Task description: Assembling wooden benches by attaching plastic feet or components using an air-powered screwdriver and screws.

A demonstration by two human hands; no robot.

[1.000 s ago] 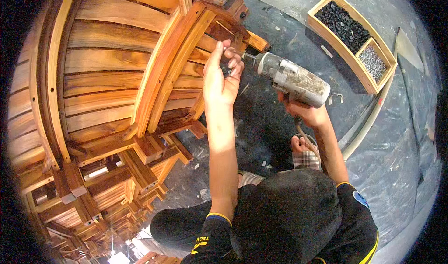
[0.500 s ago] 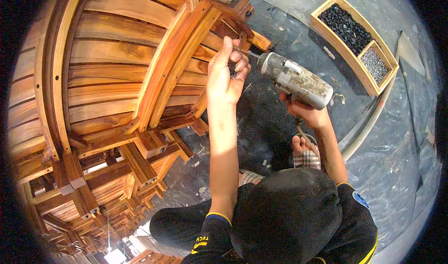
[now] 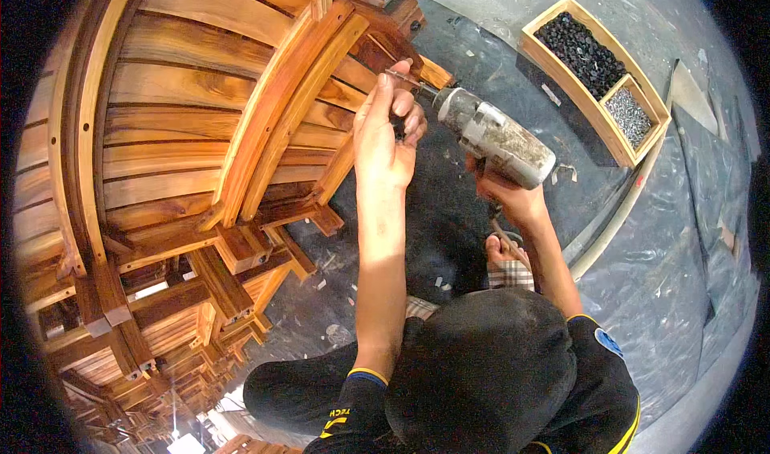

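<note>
A worn grey power drill (image 3: 501, 135) is gripped in my right hand (image 3: 507, 198) by its handle, its bit pointing left at a wooden chair frame (image 3: 241, 133). My left hand (image 3: 389, 129) is raised beside the drill's bit, fingers curled around small dark pieces and thumb and forefinger pinched near the bit's tip. The bit's tip sits close to a slanted wooden rail of the frame. Whether it touches the wood I cannot tell.
A wooden tray (image 3: 565, 73) at the upper right holds black pieces in one compartment and silvery screws in a smaller one. More stacked wooden frames (image 3: 160, 326) fill the lower left. My bare foot (image 3: 505, 253) rests on the grey floor (image 3: 666, 237), beside a curved pale strip.
The drill and both hands have shifted slightly up and left toward the wooden rail; my left hand has come closer to the bit's tip.
</note>
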